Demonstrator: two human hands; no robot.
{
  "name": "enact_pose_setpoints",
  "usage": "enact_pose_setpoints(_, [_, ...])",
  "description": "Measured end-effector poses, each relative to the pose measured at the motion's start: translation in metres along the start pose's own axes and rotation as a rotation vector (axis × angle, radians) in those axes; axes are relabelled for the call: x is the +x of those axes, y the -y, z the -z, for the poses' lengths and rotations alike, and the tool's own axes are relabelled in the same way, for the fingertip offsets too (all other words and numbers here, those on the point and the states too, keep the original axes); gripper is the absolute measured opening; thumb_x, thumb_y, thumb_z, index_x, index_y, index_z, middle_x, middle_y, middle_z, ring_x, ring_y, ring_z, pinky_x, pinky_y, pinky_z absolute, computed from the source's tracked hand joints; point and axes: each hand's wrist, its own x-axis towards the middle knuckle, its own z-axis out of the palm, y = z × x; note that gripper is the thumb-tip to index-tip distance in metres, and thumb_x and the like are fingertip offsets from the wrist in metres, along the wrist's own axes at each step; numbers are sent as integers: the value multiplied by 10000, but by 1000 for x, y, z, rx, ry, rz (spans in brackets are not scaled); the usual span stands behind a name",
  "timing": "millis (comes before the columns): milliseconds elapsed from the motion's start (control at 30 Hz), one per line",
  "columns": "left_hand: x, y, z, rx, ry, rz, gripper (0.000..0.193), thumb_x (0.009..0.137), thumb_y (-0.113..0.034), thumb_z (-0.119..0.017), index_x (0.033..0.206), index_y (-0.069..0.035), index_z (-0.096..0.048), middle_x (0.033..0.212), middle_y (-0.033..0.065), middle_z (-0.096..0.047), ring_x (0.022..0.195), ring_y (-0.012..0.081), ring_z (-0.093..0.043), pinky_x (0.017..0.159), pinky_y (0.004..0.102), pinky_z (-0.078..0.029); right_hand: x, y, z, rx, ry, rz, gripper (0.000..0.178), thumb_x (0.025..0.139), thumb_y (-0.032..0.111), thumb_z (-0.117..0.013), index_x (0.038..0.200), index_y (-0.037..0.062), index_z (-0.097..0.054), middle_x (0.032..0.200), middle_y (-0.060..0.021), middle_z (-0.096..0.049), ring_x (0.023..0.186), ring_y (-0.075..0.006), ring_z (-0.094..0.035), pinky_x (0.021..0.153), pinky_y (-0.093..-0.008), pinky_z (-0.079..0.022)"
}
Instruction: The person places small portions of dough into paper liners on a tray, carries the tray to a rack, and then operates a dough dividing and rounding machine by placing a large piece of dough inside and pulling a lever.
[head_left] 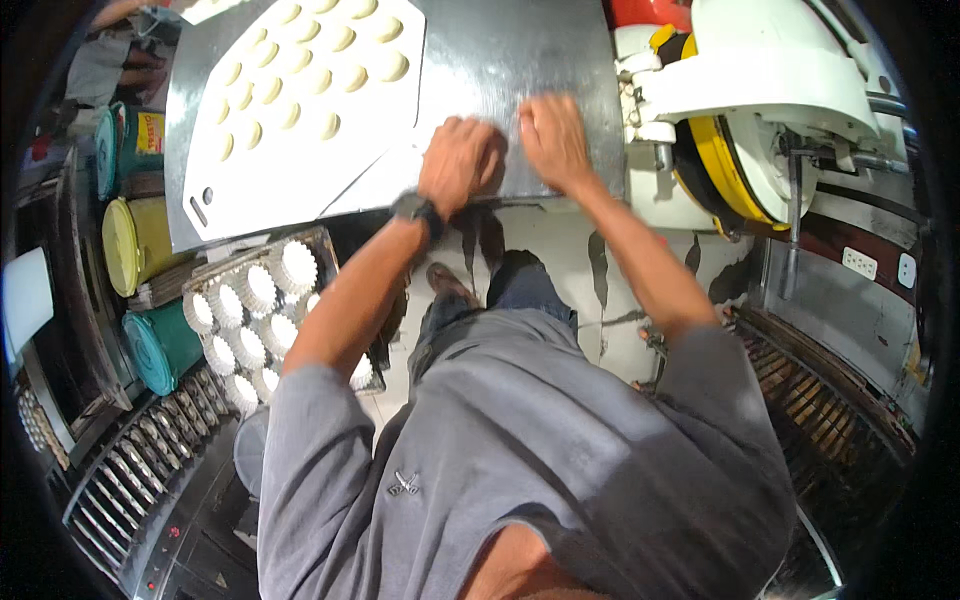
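My left hand [459,162], with a dark watch [415,210] at its wrist, is curled over the near edge of the metal table [480,60]. Just to its right, my right hand [555,142] is also curled, knuckles up, low over the metal and slightly blurred. The two hands are apart, and whatever lies beneath their fingers is hidden. Left of them, a white board [300,180] with cut corners and a handle slot carries several pale rounded dough pieces [343,38] in rows. A white sheet or board edge [385,180] reaches beside my left hand.
A large white machine [760,75] with a yellow-and-black ring stands against the table's right side. Below left is a tray of fluted cups [260,285]. Lidded buckets, one yellow [122,247], line the left. Another person's arm [143,70] shows far left. Slatted racks [815,390] stand lower right.
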Motion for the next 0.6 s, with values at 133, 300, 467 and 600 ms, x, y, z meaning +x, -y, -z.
enact_pose_setpoints(133, [-46, 24, 26, -176, 148, -20, 192, 893, -68, -645, 1085, -58, -649, 957, 120, -626, 923, 315, -572, 856, 415, -481, -51, -26, 46, 44, 88, 223, 75, 819, 111, -588, 885, 79, -572, 873, -130, -558, 848, -339, -521, 793, -467, -434])
enact_pose_setpoints(300, [19, 27, 13, 22, 57, -103, 276, 791, -87, -701, 1052, -86, -612, 927, 99, -611, 887, 284, -557, 828, 392, -466, 11, -34, 12, -57, 1, 91, 101, 794, 112, -595, 885, 76, -567, 882, -128, -559, 855, -331, -532, 791, -474, -435])
enact_pose_setpoints(467, [26, 10, -4, 29, 7, -16, 277, 810, -80, -691, 1078, -69, -622, 952, 116, -624, 914, 306, -571, 861, 404, -477, 36, -10, -10, -50, -84, 63, 120, 798, 113, -600, 901, 61, -564, 932, -130, -566, 896, -332, -534, 816, -473, -443])
enact_pose_setpoints(600, [-20, 0, 16, -168, -22, -21, 267, 857, -70, -656, 1123, -58, -638, 968, 132, -622, 935, 328, -570, 867, 420, -479, -29, -13, 28, 89, 28, 71, 112, 808, 117, -598, 900, 62, -564, 943, -140, -564, 911, -335, -531, 833, -479, -446])
